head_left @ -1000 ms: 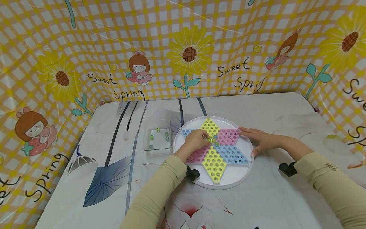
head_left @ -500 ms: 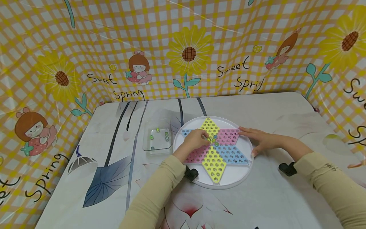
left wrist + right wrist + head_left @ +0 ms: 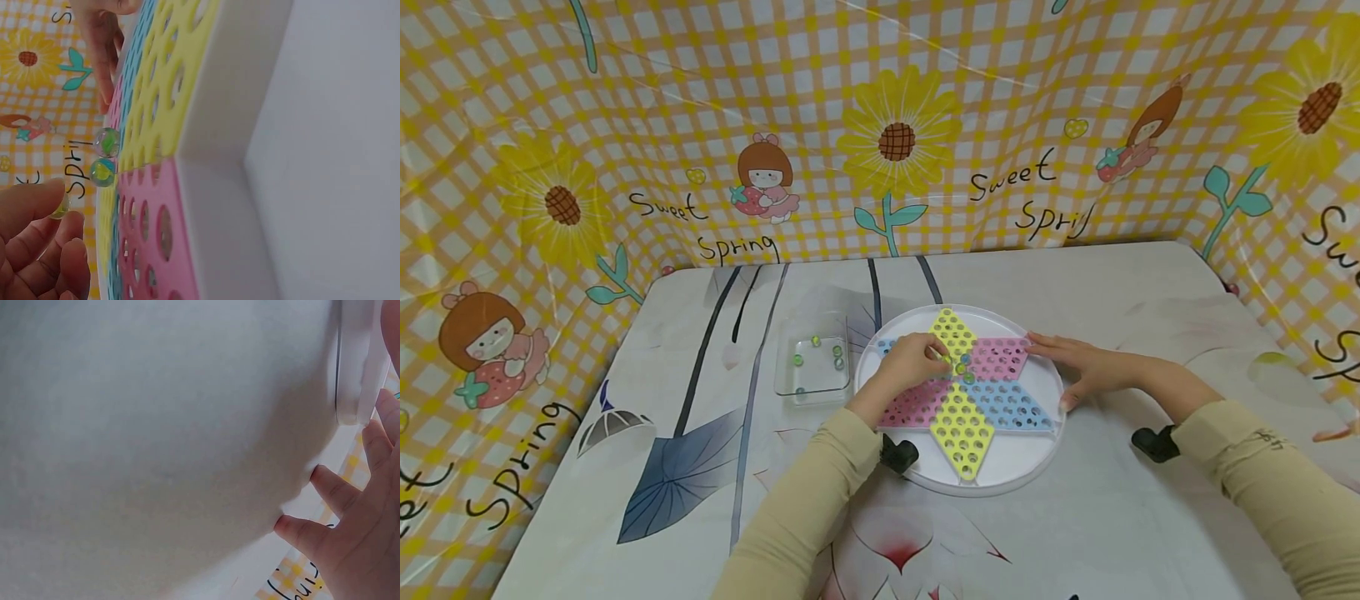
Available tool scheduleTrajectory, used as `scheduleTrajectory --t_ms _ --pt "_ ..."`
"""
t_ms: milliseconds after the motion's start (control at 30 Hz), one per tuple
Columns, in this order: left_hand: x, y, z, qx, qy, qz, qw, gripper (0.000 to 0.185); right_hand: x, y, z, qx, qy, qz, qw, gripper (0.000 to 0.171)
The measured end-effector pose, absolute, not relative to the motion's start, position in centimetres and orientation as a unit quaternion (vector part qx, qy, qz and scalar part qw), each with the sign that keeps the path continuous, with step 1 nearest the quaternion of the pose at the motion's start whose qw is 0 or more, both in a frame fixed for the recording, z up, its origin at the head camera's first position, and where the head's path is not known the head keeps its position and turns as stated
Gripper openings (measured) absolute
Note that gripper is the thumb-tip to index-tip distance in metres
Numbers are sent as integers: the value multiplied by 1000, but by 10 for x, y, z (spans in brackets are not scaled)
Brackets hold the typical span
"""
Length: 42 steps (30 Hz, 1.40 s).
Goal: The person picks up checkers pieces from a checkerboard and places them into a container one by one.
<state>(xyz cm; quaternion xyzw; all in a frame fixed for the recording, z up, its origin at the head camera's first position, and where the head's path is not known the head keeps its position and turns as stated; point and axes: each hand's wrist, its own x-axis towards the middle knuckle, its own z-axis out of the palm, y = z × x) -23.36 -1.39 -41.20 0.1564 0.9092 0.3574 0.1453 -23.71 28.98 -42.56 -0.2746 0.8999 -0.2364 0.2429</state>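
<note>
My left hand [image 3: 912, 362] is over the middle of a round white Chinese checkers board [image 3: 917, 457] with a pink, yellow and blue star. Between its thumb and finger it pinches a yellow-green glass marble [image 3: 60, 207], seen in the left wrist view. Beside those fingertips a few marbles sit at the star's centre, among them a green one [image 3: 107, 142] and a blue-yellow one [image 3: 102, 172]. My right hand [image 3: 1093, 369] rests at the board's right rim with fingers spread and fairly straight; the right wrist view shows the board's edge [image 3: 356, 369] near its fingers.
Left of the board stands a clear plastic box [image 3: 812, 390] with several marbles in it. The table [image 3: 1075, 517] wears a white printed cover. Behind it hangs a yellow checked cloth [image 3: 820, 100] with sunflowers.
My left hand has shifted slightly to the left and away from me above the board's centre. One marble in the clear box has rolled a little. The right hand stays put.
</note>
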Motion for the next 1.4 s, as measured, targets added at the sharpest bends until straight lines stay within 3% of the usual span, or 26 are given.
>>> scheduleTrajectory --t_ms 1400 --pt "-243 -63 -383 109 862 482 115 24 -235 287 -423 -275 900 -237 240 98"
